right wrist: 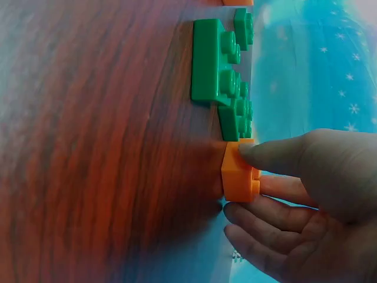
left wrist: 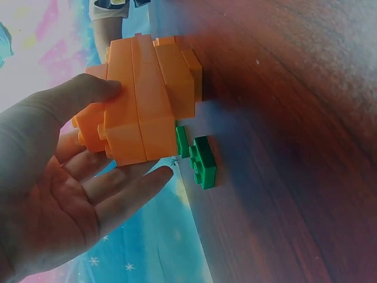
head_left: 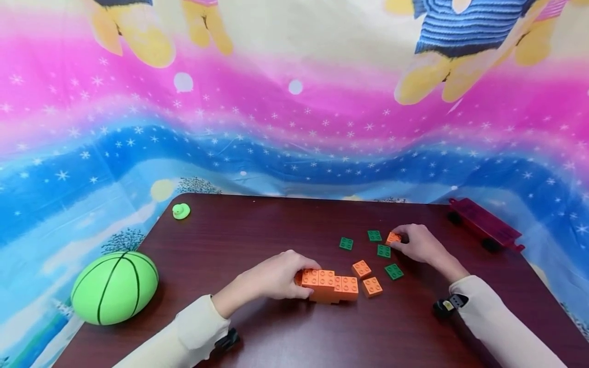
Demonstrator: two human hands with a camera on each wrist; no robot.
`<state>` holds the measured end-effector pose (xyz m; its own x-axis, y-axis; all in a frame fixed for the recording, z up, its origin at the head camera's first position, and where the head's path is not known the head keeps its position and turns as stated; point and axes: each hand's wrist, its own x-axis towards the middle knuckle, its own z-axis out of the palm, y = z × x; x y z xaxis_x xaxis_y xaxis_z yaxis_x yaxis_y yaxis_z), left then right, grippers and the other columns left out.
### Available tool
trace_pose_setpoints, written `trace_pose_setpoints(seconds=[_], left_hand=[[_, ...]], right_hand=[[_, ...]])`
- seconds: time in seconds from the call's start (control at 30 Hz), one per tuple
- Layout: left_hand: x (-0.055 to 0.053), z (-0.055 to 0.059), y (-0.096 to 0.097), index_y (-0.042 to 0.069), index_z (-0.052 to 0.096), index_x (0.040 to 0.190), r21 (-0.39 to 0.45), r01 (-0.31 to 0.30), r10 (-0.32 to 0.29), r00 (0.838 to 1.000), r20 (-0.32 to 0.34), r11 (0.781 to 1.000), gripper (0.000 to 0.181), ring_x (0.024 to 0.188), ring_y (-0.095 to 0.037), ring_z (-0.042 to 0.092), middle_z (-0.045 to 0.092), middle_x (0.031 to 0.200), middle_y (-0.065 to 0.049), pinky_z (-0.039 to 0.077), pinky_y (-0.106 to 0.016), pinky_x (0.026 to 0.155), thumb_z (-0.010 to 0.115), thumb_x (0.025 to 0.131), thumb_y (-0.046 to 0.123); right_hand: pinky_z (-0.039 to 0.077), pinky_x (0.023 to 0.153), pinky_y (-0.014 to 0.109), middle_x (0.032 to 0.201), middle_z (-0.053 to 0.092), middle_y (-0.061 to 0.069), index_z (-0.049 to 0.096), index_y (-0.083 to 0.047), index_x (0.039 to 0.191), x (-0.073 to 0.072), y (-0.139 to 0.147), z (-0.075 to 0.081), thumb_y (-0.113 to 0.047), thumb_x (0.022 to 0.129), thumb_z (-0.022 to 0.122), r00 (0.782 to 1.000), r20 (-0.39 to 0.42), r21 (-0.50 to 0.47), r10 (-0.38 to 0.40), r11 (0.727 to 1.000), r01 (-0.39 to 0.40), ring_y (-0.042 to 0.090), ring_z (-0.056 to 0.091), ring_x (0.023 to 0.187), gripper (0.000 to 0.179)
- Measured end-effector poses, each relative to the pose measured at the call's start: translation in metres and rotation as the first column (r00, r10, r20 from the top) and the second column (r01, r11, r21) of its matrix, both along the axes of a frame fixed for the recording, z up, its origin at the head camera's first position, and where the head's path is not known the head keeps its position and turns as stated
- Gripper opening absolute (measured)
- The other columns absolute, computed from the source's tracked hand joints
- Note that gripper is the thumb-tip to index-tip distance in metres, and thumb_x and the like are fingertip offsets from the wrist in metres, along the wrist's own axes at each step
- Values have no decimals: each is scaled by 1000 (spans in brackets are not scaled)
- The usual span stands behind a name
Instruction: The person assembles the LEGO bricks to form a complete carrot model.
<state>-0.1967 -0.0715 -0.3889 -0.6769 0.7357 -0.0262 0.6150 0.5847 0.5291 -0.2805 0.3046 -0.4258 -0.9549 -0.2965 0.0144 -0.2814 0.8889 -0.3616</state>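
The left hand (head_left: pixel 279 277) is gripping a stepped orange plastic-brick stack (head_left: pixel 325 290); farther back rightward, the right hand (head_left: pixel 422 245) is pinching a square orange plastic brick (head_left: pixel 392 238).

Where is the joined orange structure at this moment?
In the head view, the left hand holds the orange structure at the lower middle, just left of two loose orange bricks.

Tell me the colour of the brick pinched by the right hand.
The pinched brick is orange; the right wrist view shows it best.
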Motion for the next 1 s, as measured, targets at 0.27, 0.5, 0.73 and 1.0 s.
trace_pose_setpoints(seconds=[0.27,0.5,0.73,1.0], left_hand=[[1,1,3,18,67,135,28,-16,16,1000,-24,999,50,93,0,62,74,122,4,52,-21,82,78,91,39],[0,1,6,19,75,123,101,19,-9,995,-98,995,34,99,-1,66,76,117,3,53,-19,84,79,91,30],[0,0,7,17,77,119,127,25,-12,994,-104,992,32,96,-1,67,77,114,1,53,-17,80,79,89,25],[-1,-1,7,16,77,118,129,28,-17,996,-88,991,31,95,0,66,77,114,1,53,-17,79,80,89,25]], right_hand=[[59,87,49,112,73,14,71,-4,119,19,-11,24,-19,93,76,986,-153,-106,63,991,-80,28,69,101,31],[60,75,30,106,73,-5,72,-15,120,58,-56,47,-23,92,79,941,-147,-204,306,921,-332,7,67,90,30],[57,69,24,110,75,-7,72,-20,121,85,-87,56,-31,94,77,892,-77,-246,445,859,-449,0,63,82,29],[61,77,31,115,75,-5,72,-19,123,91,-96,48,-24,95,74,882,-18,-229,470,857,-461,0,66,92,28]])
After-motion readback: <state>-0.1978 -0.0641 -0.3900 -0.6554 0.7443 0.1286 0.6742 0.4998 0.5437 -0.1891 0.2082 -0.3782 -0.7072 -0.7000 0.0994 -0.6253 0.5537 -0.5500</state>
